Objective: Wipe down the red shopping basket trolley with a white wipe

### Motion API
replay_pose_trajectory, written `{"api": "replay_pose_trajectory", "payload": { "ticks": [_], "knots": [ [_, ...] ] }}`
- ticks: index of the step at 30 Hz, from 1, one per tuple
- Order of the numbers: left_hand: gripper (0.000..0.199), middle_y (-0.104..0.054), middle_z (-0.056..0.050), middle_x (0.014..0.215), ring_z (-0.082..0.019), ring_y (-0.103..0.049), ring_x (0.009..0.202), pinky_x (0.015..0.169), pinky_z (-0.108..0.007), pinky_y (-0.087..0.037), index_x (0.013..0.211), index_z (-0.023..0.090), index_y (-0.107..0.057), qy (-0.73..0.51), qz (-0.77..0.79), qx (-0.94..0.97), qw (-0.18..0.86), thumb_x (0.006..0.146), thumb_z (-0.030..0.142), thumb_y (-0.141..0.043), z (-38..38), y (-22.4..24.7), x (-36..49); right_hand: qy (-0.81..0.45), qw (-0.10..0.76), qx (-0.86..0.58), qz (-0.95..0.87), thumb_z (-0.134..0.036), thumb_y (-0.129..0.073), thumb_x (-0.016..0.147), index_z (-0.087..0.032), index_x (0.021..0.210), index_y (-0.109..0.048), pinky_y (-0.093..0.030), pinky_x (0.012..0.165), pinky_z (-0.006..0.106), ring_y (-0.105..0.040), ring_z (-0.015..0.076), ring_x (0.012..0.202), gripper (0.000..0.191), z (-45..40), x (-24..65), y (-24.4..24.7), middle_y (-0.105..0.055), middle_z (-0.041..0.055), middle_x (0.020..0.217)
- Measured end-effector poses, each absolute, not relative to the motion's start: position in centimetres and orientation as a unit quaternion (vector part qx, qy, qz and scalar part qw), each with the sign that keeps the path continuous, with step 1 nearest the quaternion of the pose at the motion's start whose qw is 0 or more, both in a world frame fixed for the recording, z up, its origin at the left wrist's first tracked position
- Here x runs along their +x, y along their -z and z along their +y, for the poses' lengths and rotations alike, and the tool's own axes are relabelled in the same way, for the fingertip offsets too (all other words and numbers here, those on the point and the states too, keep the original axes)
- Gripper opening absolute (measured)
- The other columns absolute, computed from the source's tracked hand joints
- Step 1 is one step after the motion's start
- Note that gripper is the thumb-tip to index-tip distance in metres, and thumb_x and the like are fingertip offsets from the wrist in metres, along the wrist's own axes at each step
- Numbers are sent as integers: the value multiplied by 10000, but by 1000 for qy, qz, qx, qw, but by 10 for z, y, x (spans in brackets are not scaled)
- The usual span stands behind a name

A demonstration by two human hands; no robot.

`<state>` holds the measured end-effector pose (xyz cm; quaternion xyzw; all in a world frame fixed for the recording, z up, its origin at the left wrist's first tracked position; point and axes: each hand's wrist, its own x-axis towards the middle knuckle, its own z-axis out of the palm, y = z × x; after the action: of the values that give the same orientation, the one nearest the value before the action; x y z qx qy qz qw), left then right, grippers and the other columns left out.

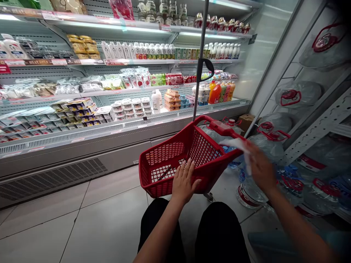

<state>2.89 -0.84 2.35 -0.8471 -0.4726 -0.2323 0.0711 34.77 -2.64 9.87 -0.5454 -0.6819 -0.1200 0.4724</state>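
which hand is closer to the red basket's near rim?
Left. The left hand rests on the near rim of the red basket, fingers over its edge. The right hand is off to the basket's right, holding a white cloth, blurred.

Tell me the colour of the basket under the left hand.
Red, seen in the head view: basket, left hand on its rim.
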Motion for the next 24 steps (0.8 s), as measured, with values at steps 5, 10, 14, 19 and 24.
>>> {"api": "replay_pose_trajectory", "payload": {
  "ticks": [5, 10, 14, 19, 24],
  "knots": [
    [776, -214, -11, 1725, -253, -226, 1586, 1283, -462, -260, 1679, 265, -46, 233, -474, -846, 70, 1049, 533, -412, -8, -22, 30, 280, 364, -585, -668, -151, -345, 1024, -201, 1583, -411, -283, 1263, 517, -362, 264, 1527, 565, -4, 380, -116, -455, 117, 1614],
    [775, -216, -9, 1725, -237, -218, 1588, 1294, -440, -239, 1679, 250, -56, 233, -469, -849, 75, 1053, 543, -407, -8, -19, 29, 256, 254, -569, -739, -182, -355, 1012, -165, 1615, -333, -318, 1242, 530, -382, 280, 1517, 604, 16, 353, -73, -486, 127, 1592],
    [769, -240, -8, 1719, -228, -228, 1586, 1293, -441, -252, 1676, 235, -80, 234, -464, -850, 87, 1055, 527, -425, -7, -18, 28, 225, 233, -516, -793, -229, -343, 1045, -227, 1650, -252, -264, 1270, 507, -411, 242, 1502, 612, 7, 300, -53, -483, 77, 1599],
    [721, -256, -1, 1713, -214, -251, 1578, 1285, -429, -272, 1670, 237, -136, 236, -454, -854, 90, 1067, 528, -403, -7, -21, 24, 206, 206, -454, -842, -212, -337, 1070, -294, 1661, -195, -278, 1265, 466, -416, 211, 1500, 613, -4, 293, -55, -475, 21, 1604],
    [718, -267, 0, 1709, -211, -267, 1573, 1277, -421, -292, 1665, 238, -167, 237, -448, -858, 84, 1062, 529, -424, -7, -22, 23, 234, 236, -508, -794, -238, -332, 1076, -312, 1652, -230, -330, 1236, 496, -445, 242, 1482, 589, 10, 369, -70, -467, 43, 1611]
  ]
}}
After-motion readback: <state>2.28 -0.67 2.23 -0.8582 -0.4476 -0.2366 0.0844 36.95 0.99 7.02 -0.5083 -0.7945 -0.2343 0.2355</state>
